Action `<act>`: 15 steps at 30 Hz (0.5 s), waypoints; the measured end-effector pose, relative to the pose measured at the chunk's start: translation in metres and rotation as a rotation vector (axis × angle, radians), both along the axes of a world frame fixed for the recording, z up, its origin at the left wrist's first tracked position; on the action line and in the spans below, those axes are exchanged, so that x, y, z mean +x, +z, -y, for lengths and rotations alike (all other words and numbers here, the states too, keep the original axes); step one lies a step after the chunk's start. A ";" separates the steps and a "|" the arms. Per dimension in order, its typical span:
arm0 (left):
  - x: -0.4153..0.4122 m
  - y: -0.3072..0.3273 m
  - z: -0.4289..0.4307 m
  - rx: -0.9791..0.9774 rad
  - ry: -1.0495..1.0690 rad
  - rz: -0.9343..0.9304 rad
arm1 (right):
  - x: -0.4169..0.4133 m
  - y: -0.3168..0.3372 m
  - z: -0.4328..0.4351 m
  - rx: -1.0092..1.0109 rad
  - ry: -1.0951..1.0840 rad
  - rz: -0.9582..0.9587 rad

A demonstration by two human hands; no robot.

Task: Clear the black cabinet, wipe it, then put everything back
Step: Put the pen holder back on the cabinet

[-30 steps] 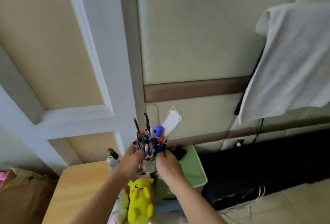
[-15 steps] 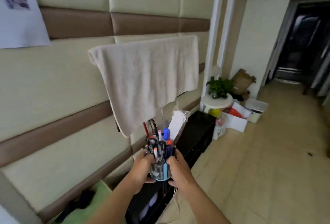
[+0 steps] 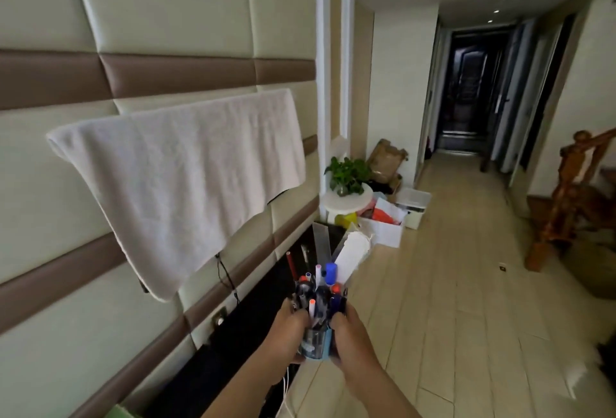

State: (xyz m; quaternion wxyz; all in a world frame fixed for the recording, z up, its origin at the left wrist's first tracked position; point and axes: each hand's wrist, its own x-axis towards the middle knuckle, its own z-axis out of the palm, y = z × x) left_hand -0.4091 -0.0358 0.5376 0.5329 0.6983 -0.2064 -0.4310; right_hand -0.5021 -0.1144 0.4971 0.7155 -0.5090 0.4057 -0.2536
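Both hands are clamped on a clear plastic pen cup with a light-blue band [image 3: 315, 344], held upright low in the middle of the view. The left hand [image 3: 283, 337] curls round its left side and the right hand [image 3: 351, 341] round its right side, the 2 thumbs up at the rim.

The cup is packed with pens and markers. A blue-capped marker [image 3: 330, 272], a red pencil [image 3: 291, 266], a clear plastic ruler [image 3: 321, 241] and a white packet in a clear wrapper [image 3: 353, 254] stand out above the rest.

The cup is off every surface and appears to hang over the front edge of the long, low black cabinet [image 3: 226, 341], which runs along the foot of the padded cream-and-brown wall [image 3: 173, 11]. What else lies on the cabinet top is too dark to tell.

A white towel [image 3: 186, 184] is draped over something dark mounted on the wall above the cabinet, and a thin black cable [image 3: 226, 277] drops from under it near a wall socket [image 3: 219, 320].

Past the cabinet's far end a green potted plant [image 3: 348, 174] sits on a round white stool [image 3: 348, 202], with an open white box of papers [image 3: 383, 227] and a white bin [image 3: 415, 204] beside it on the pale tiled floor [image 3: 450, 284]. A carved wooden stair post [image 3: 566, 194] stands at the right, and a dark door [image 3: 466, 94] closes the corridor.
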 end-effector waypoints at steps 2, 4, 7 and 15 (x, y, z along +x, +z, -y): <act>0.003 -0.002 0.009 0.034 0.005 -0.007 | 0.002 -0.003 0.007 0.017 -0.024 -0.012; 0.009 -0.005 0.018 0.058 -0.011 -0.008 | 0.007 -0.006 0.014 0.036 -0.037 -0.003; 0.024 -0.011 0.035 0.109 -0.062 0.031 | 0.015 -0.007 0.028 0.046 -0.033 0.004; 0.070 -0.028 0.106 0.054 -0.098 -0.021 | 0.053 -0.009 0.097 0.024 -0.055 -0.060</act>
